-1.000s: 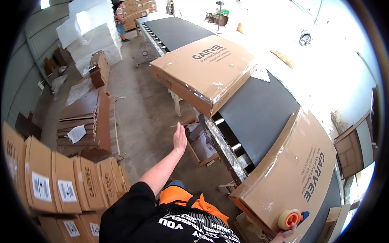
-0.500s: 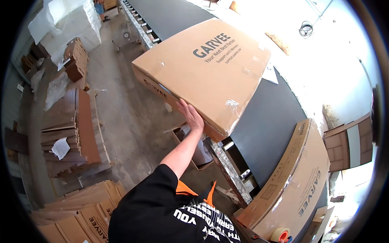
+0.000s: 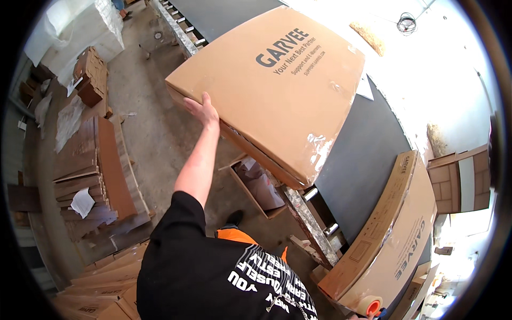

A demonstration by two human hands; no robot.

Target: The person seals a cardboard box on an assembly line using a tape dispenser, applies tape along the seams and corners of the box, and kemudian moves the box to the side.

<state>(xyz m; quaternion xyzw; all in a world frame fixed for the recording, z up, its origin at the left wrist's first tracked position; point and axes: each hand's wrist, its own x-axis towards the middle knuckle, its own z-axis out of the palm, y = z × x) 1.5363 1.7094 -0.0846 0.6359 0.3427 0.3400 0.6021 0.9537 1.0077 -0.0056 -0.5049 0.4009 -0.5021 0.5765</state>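
Observation:
A large flat cardboard carton [image 3: 266, 101] lies on the conveyor belt, its near-left side jutting past the belt's edge. My left hand [image 3: 204, 112] rests against that side near its left end, fingers stretched and thumb apart on the top edge. At the lower edge of the view, a bit of my right hand [image 3: 354, 317] shows at a tape dispenser [image 3: 369, 306] with a clear roll and an orange hub. Most of that hand is cut off. Beside the dispenser, a second carton [image 3: 392, 240] lies on the belt at the near right.
The dark conveyor belt [image 3: 356, 154] runs from far left to near right, with a metal side rail [image 3: 306, 226]. Below it stands an open box [image 3: 256, 186] holding scraps. Stacked brown panels [image 3: 101, 170] and flattened cartons [image 3: 106, 290] are at the left.
My left hand has slid along the carton's side toward its far-left end. The carton appears slightly shifted and turned in view. A bit of my right hand now shows by the tape dispenser.

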